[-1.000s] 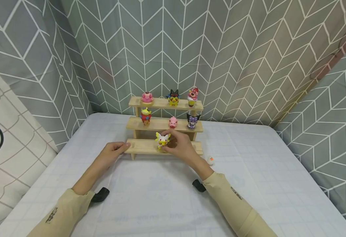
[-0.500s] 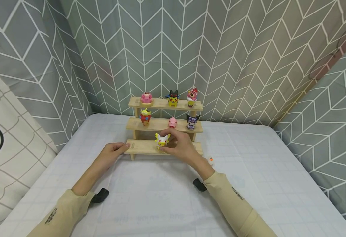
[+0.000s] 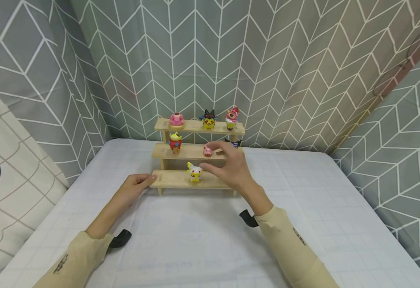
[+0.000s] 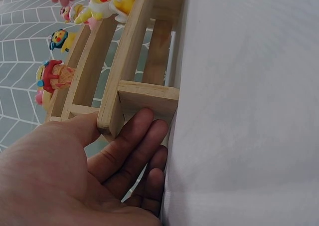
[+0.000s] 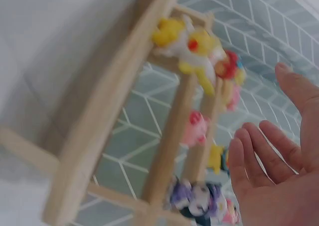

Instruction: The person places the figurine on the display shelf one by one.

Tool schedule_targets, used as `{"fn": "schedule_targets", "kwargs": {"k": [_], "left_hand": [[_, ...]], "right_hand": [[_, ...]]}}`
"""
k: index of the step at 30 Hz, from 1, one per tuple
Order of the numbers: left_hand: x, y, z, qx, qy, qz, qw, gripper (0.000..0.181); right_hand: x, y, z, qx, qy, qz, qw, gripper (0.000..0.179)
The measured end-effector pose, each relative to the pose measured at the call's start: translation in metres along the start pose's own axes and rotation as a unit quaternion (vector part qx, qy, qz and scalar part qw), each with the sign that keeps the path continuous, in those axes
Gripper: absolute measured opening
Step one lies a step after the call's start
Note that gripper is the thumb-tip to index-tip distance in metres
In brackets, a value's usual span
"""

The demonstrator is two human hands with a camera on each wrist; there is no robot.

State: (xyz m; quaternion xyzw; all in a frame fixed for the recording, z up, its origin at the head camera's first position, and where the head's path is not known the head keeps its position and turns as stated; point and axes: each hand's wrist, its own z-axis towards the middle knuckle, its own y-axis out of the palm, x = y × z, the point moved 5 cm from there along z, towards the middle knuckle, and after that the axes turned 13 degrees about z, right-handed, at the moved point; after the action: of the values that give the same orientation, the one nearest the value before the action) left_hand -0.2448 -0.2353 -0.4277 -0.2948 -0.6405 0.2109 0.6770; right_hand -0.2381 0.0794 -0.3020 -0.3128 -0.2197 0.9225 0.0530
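A three-tier wooden display shelf [image 3: 174,184] stands on the table. On its lowest step sits a white-and-yellow figurine [image 3: 195,173] with red cheeks, upright near the middle. My left hand [image 3: 134,187] holds the left end of that step, thumb on top and fingers underneath, as the left wrist view [image 4: 108,118] shows. Beside the figurine, on its right, my right hand [image 3: 234,167] has its fingers spread and holds nothing. In the right wrist view, a gap separates this hand [image 5: 271,161] from the figurine [image 5: 192,49].
A red alien-like figurine [image 3: 175,143], a pink pig [image 3: 207,151] and a mostly hidden dark purple figurine [image 3: 236,143] occupy the middle step. Above are a pink figurine [image 3: 176,120], a yellow black-hooded one [image 3: 209,120] and a pink bear-like one [image 3: 231,119]. Patterned curtain [image 3: 181,60] hangs behind.
My right hand has let go of the white-and-yellow figurine and moved right and up, fingers spreading. The figurine stays on the step. The small white duck figure on the table is now hidden.
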Motion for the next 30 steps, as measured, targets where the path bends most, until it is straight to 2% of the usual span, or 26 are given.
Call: {"fn": "schedule_targets", "kwargs": {"k": [4,11,16,21,27,30], "left_hand": [[-0.003,0.000,0.000,0.002,-0.003,0.001,1.0000,0.049],[0.000,0.002,0.000,0.000,0.005,-0.021,0.9998,0.043],[0.003,-0.001,-0.002,0.002,0.006,-0.020,0.9998,0.043],[0.004,-0.002,-0.002,0.002,0.006,-0.014,0.9999,0.043],[0.002,-0.002,-0.002,0.005,0.010,-0.026,0.9996,0.041],[0.001,-0.001,-0.002,0.006,0.010,-0.027,0.9996,0.041]], "right_hand": [[0.001,-0.028,0.003,0.042,0.002,-0.019,0.9989,0.051],[0.015,-0.089,0.000,0.120,0.071,0.005,0.9902,0.045],[0.025,-0.118,-0.005,0.145,0.096,0.005,0.9848,0.042],[0.028,-0.136,-0.011,0.177,0.113,0.008,0.9777,0.039],[0.016,-0.146,-0.014,0.202,0.119,0.026,0.9717,0.034],[0.024,-0.155,-0.022,0.204,0.121,0.010,0.9714,0.032]]}}
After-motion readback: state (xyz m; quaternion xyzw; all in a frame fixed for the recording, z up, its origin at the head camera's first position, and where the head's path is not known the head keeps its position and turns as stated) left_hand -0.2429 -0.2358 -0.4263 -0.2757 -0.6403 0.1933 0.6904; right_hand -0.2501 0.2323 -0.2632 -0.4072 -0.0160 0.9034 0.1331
